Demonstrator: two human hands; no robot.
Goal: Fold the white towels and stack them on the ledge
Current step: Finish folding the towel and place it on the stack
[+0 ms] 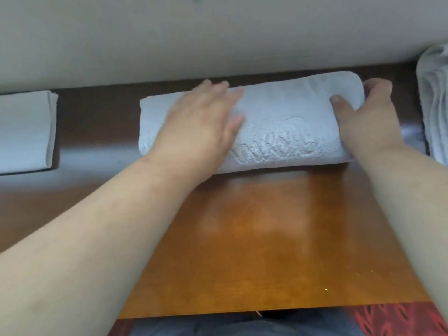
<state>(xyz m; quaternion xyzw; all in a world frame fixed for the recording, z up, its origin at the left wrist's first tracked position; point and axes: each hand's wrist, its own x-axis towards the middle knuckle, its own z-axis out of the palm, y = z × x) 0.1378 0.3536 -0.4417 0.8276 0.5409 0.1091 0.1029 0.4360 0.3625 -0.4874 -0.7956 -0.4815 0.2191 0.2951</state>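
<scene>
Two hands: left (201, 122) flat on, right (363, 117) gripping one of three white towels (278, 124)

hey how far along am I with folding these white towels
Done: one folded towel lies at the left. In hand: the embossed towel looks folded; your left hand presses it flat while your right hand grips its end. Left: the towel pile at the right edge, seemingly unfolded, and the stacking.
</scene>
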